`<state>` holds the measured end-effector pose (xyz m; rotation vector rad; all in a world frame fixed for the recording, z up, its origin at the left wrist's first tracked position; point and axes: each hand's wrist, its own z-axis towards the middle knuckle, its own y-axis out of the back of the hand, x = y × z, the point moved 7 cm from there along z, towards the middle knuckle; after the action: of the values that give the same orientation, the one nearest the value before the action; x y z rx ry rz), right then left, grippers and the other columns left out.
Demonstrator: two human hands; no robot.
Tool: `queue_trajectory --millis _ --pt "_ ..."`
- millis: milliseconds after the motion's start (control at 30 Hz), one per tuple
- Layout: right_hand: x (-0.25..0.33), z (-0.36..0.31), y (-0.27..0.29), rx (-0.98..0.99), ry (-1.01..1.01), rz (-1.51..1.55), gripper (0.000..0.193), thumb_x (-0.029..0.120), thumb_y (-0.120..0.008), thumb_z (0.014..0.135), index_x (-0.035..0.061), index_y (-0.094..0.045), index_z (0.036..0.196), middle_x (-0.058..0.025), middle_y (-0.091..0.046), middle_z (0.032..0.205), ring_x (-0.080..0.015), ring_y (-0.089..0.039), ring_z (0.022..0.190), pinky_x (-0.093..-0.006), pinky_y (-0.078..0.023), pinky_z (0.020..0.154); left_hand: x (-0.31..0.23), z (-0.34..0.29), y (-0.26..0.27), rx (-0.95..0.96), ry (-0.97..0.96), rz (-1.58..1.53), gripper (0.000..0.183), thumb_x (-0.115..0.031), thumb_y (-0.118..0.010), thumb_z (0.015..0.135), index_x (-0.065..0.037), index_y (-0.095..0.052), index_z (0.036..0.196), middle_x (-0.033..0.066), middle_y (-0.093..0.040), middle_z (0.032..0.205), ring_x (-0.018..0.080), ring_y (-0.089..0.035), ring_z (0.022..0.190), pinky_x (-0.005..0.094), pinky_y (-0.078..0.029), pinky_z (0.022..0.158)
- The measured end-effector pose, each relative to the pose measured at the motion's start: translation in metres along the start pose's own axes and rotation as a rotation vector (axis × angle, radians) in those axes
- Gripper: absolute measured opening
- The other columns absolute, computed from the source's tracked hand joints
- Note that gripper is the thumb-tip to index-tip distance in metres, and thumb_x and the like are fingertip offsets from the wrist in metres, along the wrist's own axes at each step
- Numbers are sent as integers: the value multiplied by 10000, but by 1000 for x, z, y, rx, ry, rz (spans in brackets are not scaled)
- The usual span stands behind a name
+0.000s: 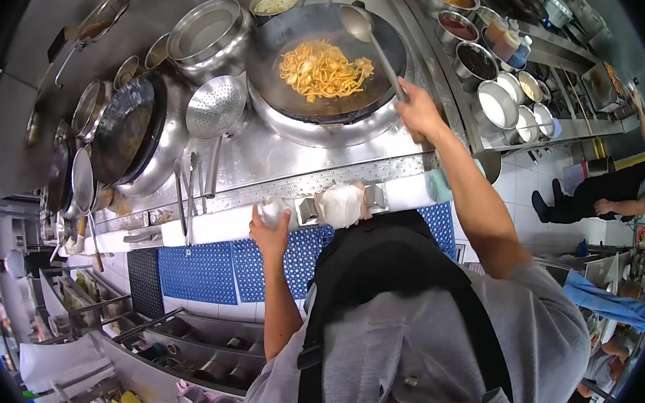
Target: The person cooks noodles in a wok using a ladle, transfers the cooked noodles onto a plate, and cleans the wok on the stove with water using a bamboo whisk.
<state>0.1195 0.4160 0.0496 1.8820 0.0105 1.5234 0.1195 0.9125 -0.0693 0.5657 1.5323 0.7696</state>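
Note:
Noodles (319, 67) lie heaped in the middle of a large dark wok (277, 103) seated on the steel range. My right hand (419, 110) is closed round the handle of a wok ladle (356, 24), whose bowl rests over the wok's far right side, apart from the noodles. At the range's front edge my left hand (270, 232) has its fingers curled around a bunched white cloth (272, 211). Just right of that hand, another crumpled white cloth (340, 204) sits between two metal brackets.
A perforated strainer (217, 107) and tongs lie left of the wok, near stacked pots (207, 32) and a second wok (126, 130). Sauce containers (497, 104) and bottles line the right shelf. Another person (610, 194) is at far right. Blue mats (199, 275) cover the floor.

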Motion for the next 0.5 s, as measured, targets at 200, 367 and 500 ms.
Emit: queue_trajectory --millis 200,367,500 --pt "10 5 -73 296 104 79 731 -2 -628 893 129 -467 1594 -66 -635 710 -151 -565 525 -368 -494 529 27 30 -35 304 -77 -312 662 -209 -819 879 16 -529 1430 230 -670 1227 384 -673 1099 474 -544 948" --pt "-3 -66 13 264 384 -179 759 -122 -572 783 148 -598 1492 -175 -704 1323 -307 -710 1122 -422 -531 940 -19 6 -18 522 497 -1625 469 -192 -626 979 -18 -530 1403 198 -666 1297 307 -690 1143 461 -591 974" --pt "11 -110 47 123 303 -537 784 -146 -569 768 155 -599 1491 -205 -697 1314 -344 -711 1091 -424 -541 923 -86 17 -45 776 428 -1592 417 -251 -601 1015 -31 -547 1365 168 -683 1257 283 -692 1066 447 -595 873"
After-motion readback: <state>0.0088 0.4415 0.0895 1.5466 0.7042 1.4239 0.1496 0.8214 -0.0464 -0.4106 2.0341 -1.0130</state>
